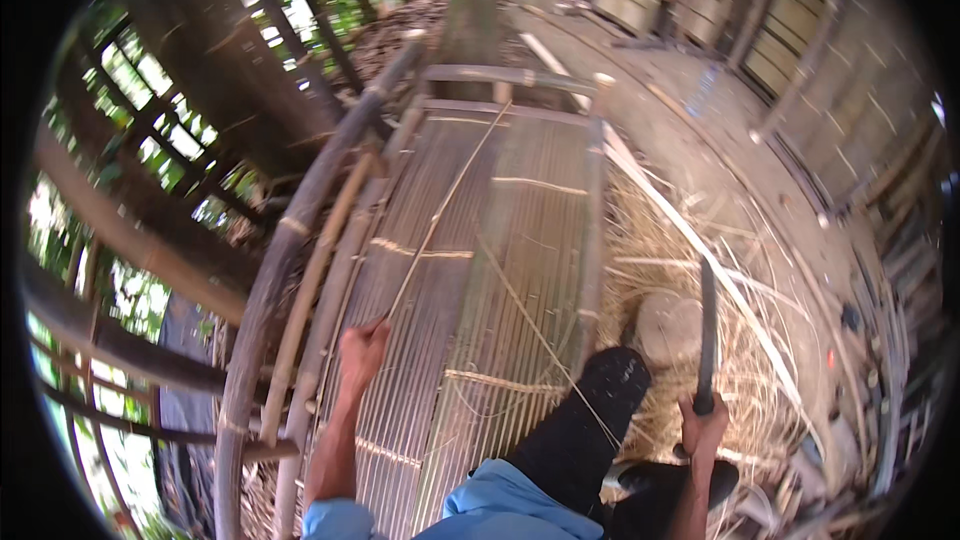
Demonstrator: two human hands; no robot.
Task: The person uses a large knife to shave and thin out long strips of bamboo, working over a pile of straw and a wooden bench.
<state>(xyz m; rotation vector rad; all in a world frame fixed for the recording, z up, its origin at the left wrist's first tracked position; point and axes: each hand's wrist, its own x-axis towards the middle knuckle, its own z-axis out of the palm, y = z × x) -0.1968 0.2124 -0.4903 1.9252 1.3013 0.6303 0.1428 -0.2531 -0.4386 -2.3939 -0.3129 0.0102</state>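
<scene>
My left hand (363,352) is closed on one end of a long thin bamboo strip (437,213), above the left side of a slatted bamboo bench (540,240). The strip slants away to the bench's far end. My right hand (702,427) grips the handle of a machete (707,330), whose dark blade points up and away from me, right of the bench. A second thin strip (530,315) runs across the slats toward my black-clad knee (612,380).
Under and beyond the machete lie a round wooden block (670,328) and a heap of pale shavings (650,250). A long pale pole (670,210) slants along the right. Bamboo rails (290,230) border the bench's left side; a tree trunk (472,0) stands behind it.
</scene>
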